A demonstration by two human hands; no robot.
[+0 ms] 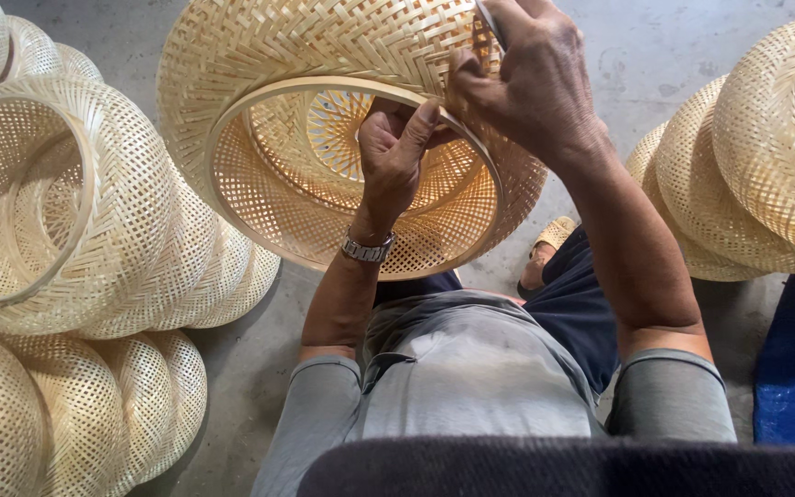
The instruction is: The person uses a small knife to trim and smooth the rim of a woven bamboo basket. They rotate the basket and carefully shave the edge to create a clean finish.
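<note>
1. The woven bamboo basket is held up in front of the person's chest, tilted so its open mouth faces them, above the concrete floor.
2. Stacks of similar baskets lie on the floor to the left and to the right.
3. The right hand is closed over the basket's outer wall at the upper right rim, fingers curled on the weave.
4. The left hand reaches inside the mouth, thumb pressed on the rim hoop, fingers folded behind it.
5. A metal wristwatch sits on the left wrist.
</note>
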